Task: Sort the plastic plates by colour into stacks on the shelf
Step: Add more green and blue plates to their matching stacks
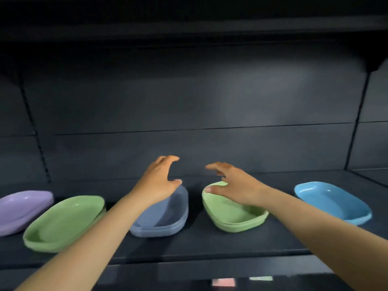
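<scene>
Five groups of plastic plates sit in a row on the dark shelf [210, 244]. Landmark: grey-blue stack [165, 215], mid-row. Just left of it, a green stack [63, 221]; further left, at the frame edge, a purple stack [23, 208], its edge just beside the green one. Just right of the grey-blue stack, with a gap between, a second green stack [235, 217]. Well right of that, a bright blue plate [333, 201], cannot tell if single or stacked. Left hand [161, 181] hovers over the far rim of the grey-blue stack, fingers spread and relaxed, gripping nothing; thumb tip near the rim, contact unclear. Right hand [233, 185] is over the far end of the second green stack, fingers loose and extended, holding nothing. Frame blurry. Small pink and pale green tags on the shelf's front edge, below the grey-blue stack.
</scene>
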The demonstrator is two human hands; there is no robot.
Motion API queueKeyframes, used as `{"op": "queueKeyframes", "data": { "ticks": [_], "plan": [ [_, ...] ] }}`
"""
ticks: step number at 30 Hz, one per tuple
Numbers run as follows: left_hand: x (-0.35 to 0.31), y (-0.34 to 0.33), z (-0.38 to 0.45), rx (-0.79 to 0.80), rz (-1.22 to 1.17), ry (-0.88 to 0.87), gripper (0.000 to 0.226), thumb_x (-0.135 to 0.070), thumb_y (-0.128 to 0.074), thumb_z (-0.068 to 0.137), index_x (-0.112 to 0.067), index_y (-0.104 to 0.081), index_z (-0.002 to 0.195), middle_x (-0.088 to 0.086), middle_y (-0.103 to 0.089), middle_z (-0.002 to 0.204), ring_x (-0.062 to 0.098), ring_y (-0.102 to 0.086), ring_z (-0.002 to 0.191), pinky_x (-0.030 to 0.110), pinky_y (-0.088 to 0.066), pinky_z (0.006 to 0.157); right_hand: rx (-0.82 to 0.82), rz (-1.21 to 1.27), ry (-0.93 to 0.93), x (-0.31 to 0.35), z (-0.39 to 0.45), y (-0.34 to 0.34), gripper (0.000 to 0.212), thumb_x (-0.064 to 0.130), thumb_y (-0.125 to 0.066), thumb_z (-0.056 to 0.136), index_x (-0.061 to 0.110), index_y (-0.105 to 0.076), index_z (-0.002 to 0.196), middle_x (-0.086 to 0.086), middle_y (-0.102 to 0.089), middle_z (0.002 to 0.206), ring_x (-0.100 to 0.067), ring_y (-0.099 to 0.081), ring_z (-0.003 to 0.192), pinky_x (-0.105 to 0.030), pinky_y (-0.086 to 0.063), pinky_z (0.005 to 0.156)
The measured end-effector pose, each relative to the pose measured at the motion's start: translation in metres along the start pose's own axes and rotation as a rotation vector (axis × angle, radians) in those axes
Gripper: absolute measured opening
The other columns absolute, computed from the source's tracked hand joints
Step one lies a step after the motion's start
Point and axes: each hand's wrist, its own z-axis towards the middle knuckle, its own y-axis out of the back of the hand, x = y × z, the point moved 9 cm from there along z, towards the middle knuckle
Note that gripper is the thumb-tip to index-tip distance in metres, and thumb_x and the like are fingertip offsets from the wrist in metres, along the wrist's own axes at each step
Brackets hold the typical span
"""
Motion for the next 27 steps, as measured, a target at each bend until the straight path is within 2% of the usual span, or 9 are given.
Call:
{"op": "queueKeyframes", "data": {
  "ticks": [4, 8, 10, 19, 27],
  "plan": [
    [-0.097, -0.050, 0.010, 0.233, 0.177, -0.154, 0.065, -0.042, -0.058, 0.089, -0.029, -0.028, 0.145, -0.007, -0.028, 0.149, 0.017, -0.023, 0.139, 0.030, -0.025, 0.111, 0.013, -0.321, 0.026, -0.045, -0.059, 0.077, 0.068, 0.043, -0.062, 0.087, 0.028, -0.030, 0.146, 0.007, -0.031, 0.149, -0.013, -0.028, 0.138, -0.021, -0.023, 0.108],
    [-0.200, -0.103, 0.010, 0.295, 0.217, -0.232, 0.065, -0.048, -0.054, 0.089, -0.030, -0.025, 0.145, -0.008, -0.025, 0.151, 0.017, -0.020, 0.141, 0.033, -0.025, 0.111, 0.029, -0.698, -0.027, -0.115, -0.128, 0.153, 0.072, 0.053, -0.053, 0.089, 0.027, -0.022, 0.149, 0.002, -0.026, 0.152, -0.018, -0.019, 0.141, -0.033, -0.020, 0.114],
    [-0.253, -0.133, 0.009, 0.315, 0.217, -0.266, 0.065, -0.048, -0.052, 0.090, -0.030, -0.025, 0.146, -0.008, -0.025, 0.151, 0.017, -0.021, 0.140, 0.033, -0.025, 0.111, 0.048, -0.777, -0.102, -0.154, -0.167, 0.191, 0.074, 0.055, -0.051, 0.089, 0.027, -0.019, 0.150, 0.000, -0.023, 0.153, -0.018, -0.014, 0.144, -0.035, -0.017, 0.115],
    [-0.461, -0.261, 0.008, 0.387, 0.134, -0.339, 0.059, -0.045, -0.050, 0.092, -0.026, -0.029, 0.144, -0.003, -0.028, 0.150, 0.019, -0.021, 0.140, 0.036, -0.027, 0.109, -0.019, -0.814, -0.315, -0.304, -0.327, 0.338, 0.077, 0.061, -0.051, 0.086, 0.029, -0.020, 0.149, 0.002, -0.024, 0.154, -0.018, -0.013, 0.144, -0.036, -0.017, 0.115],
    [-0.600, -0.363, 0.022, 0.515, 0.062, -0.386, 0.060, -0.047, -0.050, 0.091, -0.026, -0.029, 0.144, -0.002, -0.028, 0.150, 0.020, -0.025, 0.139, 0.036, -0.030, 0.108, -0.145, -0.709, -0.476, -0.400, -0.433, 0.423, 0.072, 0.056, -0.054, 0.087, 0.029, -0.027, 0.147, 0.004, -0.030, 0.149, -0.018, -0.023, 0.138, -0.035, -0.021, 0.112]
  ]
}}
